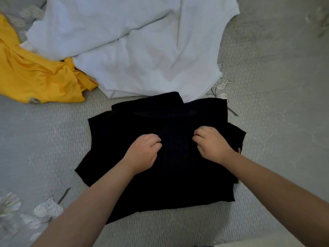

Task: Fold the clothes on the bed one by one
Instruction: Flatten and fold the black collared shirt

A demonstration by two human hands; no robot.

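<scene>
Hands rest on the black top [178, 166] in the middle of the bed [276, 86]: left hand [145, 151] and right hand [211, 145] both pinch its cloth with curled fingers.

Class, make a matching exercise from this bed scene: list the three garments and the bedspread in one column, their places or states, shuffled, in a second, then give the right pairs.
1. black garment
2. white garment
3. yellow garment
4. bedspread

A. far left, crumpled
B. under both hands
C. grey, flower print
D. spread at the top

Pairs: 1-B, 2-D, 3-A, 4-C
</scene>
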